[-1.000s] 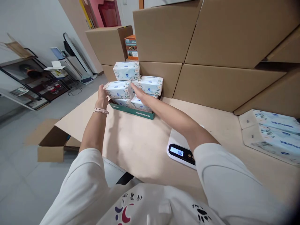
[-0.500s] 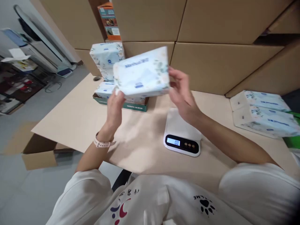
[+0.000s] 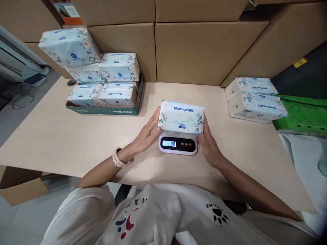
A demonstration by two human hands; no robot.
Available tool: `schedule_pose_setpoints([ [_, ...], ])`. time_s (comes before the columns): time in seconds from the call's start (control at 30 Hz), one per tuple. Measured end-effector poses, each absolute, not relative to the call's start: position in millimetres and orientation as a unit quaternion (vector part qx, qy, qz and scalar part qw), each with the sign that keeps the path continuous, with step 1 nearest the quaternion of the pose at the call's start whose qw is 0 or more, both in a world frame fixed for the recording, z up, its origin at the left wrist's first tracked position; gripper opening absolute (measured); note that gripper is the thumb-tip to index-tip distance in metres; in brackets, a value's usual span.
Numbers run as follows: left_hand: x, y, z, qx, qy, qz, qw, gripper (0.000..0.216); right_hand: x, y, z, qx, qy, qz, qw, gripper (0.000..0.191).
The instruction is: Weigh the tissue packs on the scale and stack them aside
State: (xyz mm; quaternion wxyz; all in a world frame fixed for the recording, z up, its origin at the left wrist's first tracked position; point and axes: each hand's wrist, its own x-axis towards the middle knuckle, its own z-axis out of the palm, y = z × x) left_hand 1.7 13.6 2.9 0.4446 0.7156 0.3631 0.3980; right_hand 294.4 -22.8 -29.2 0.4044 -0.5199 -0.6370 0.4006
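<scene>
A pack of tissues [image 3: 182, 117], pale blue with flowers and printed lettering, is held level over the white kitchen scale [image 3: 178, 145]. My left hand [image 3: 148, 133] grips its left end, and my right hand [image 3: 209, 144] grips its right end; some fingers are hidden behind the pack. The scale's lit display reads 0.0, while the pack covers its weighing plate. Whether the pack touches the plate I cannot tell.
On the left, several tissue packs [image 3: 116, 66] are stacked in and above a green tray [image 3: 102, 110]. Two more packs [image 3: 264, 106] lie at the right by a green crate [image 3: 301, 114]. Large cardboard boxes [image 3: 186, 54] line the back of the table. An open carton [image 3: 25, 190] sits on the floor.
Both hands have carried the tissue pack down and to the right, from near the stacked packs to over the scale. The camera's view has turned right.
</scene>
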Motion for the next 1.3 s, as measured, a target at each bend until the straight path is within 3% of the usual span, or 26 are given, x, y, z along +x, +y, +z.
schedule_pose_setpoints([
  [0.37,6,20,-28,0.733,0.380,0.384,0.412,0.066,309,-1,-43,-0.513,-0.703,0.298,0.393,0.079],
  [0.5,3,20,-30,0.727,0.389,0.382,0.418,0.064,306,0,-53,-0.508,-0.683,0.300,0.431,0.077],
  [0.73,-8,16,-38,0.589,0.485,0.467,0.446,0.067,306,10,-68,-0.524,-0.520,0.326,0.591,0.061],
  [1.3,-12,18,-40,0.537,0.511,0.515,0.430,0.051,305,7,-64,-0.522,-0.499,0.315,0.616,0.052],
])
